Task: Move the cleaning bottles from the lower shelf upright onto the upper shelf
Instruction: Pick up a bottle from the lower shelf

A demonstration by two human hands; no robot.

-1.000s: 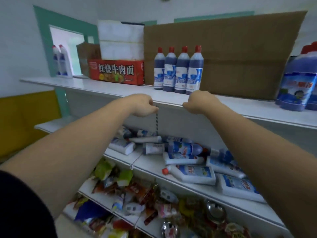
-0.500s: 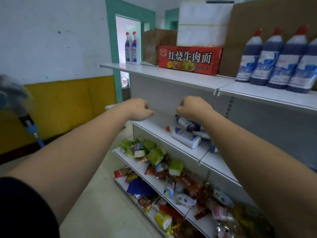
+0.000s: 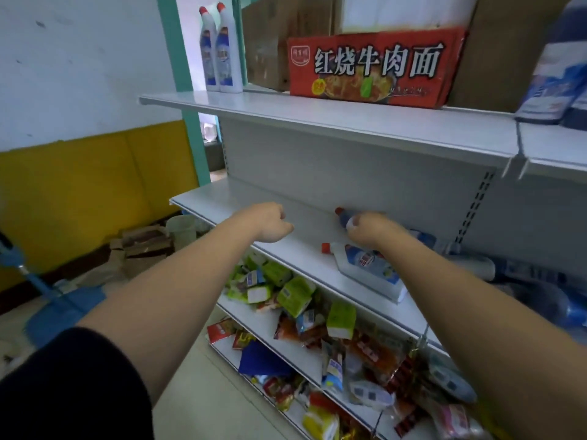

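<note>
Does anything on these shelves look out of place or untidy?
Yes. On the lower shelf a white bottle and a blue bottle lie on their sides, unlike the two bottles standing upright on the upper shelf. Snack packets below lie in a jumbled heap.

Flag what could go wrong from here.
1. The right hand reaches over the white bottle lying at the front of the lower shelf; the forearm might sweep it off.
2. It meets the blue bottle near its neck, so a grip there may slip.
3. The red box crowds the upper shelf; placement could bump it.
</note>
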